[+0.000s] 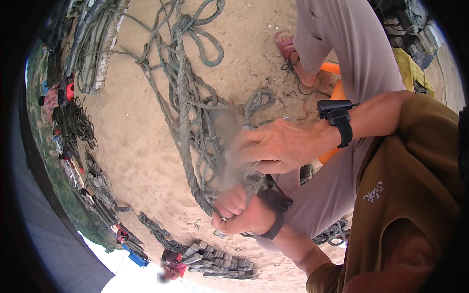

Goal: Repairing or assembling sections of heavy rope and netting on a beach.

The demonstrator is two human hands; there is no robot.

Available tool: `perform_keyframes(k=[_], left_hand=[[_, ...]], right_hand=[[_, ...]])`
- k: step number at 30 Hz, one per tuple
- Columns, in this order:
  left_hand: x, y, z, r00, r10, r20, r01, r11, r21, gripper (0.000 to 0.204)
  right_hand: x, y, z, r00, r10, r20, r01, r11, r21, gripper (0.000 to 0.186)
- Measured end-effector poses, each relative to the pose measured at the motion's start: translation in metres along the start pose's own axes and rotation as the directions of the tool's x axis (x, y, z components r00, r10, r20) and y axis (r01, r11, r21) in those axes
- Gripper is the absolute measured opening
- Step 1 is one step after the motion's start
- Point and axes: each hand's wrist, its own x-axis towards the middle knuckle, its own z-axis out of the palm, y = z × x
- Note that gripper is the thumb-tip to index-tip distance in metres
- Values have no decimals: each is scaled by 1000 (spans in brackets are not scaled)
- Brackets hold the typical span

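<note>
A thick grey-green rope (183, 107) runs down to my left hand (239, 211), the lower one in the picture. Its fingers are closed round the rope, with the thumb along the near side. My right hand (281, 144), just above it, is palm down over thinner tangled strands (207, 161). Motion smears its fingers, so what they hold does not show. A grey blur between the hands hides part of the strands. Looped rope (207, 46) spreads over the sand at the top, and a small coil (262, 99) rests beside my right hand.
Both my legs are bent, with a pink sandal (285, 46) on one foot and something orange (337, 90) beneath me. Stacked grey blocks (220, 263) lie on the sand (141, 161). Rope bundles (80, 124) and people (51, 100) are farther off. A yellow cloth (408, 71) lies near dark bundles.
</note>
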Motion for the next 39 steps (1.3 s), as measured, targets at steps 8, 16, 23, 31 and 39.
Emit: perform_keyframes(k=[8,16,23,31,39], left_hand=[[-2,23,-7,993,20,114,-17,1000,-24,40],[-12,26,-2,982,96,163,-96,995,-10,41],[-20,37,-13,955,205,214,-213,977,18,40],[-24,37,-8,959,232,161,-240,970,30,38],[-4,43,-10,984,-7,177,42,980,-196,39]], right_hand=[[11,-26,-1,978,-175,114,200,943,-267,16],[-19,-65,-1,917,-186,353,299,906,-299,20],[-24,-67,11,912,-141,384,248,938,-244,19],[-6,-63,0,894,-119,431,238,943,-234,19],[18,-55,-32,885,13,466,195,898,-395,19]])
